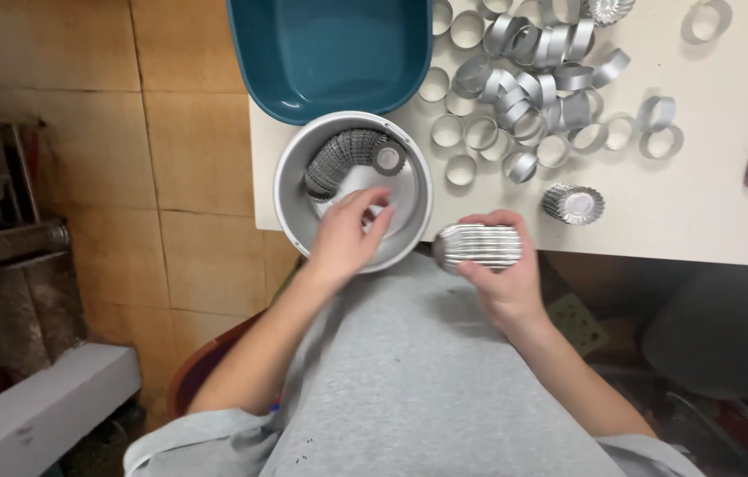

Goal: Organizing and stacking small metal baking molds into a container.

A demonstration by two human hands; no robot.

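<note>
Inside the round metal pan [296, 205] it's tight: a curved stack of fluted tins [340, 159] hogs the back half and the left hand [349, 231] fills most of the front. Past the pan, the teal tub [330, 53] blocks the way straight back, and the heap of metal rings [528, 88] clutters the middle of the white table [710, 212]. Easiest lane is the bare strip along the near edge, right of the small fluted tin stack [573, 204].

Soft, even indoor light falls from above, leaving the white table [710, 221] bright and the floor on the left dimmer. The metal rings [533, 88] cast short, faint shadows and carry small glints; the round pan [290, 190] shows mild glare on its rim. The space under the table at lower right is dark. Focus is fair at centre; edges bend slightly and look softer.
</note>
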